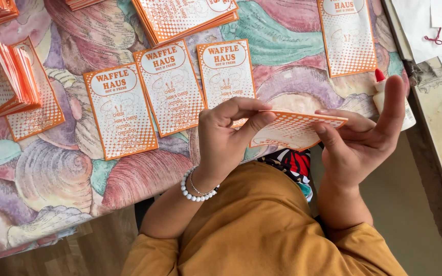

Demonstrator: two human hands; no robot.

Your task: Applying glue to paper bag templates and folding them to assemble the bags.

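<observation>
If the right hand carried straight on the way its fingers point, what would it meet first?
Probably the glue bottle just beyond the right hand; its raised fingers already overlap it in view, though depth is unclear.

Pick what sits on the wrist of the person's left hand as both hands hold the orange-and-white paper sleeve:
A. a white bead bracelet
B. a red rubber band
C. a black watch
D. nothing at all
A: a white bead bracelet circles the wrist just below the left hand, which pinches the paper sleeve together with the right hand.
</observation>
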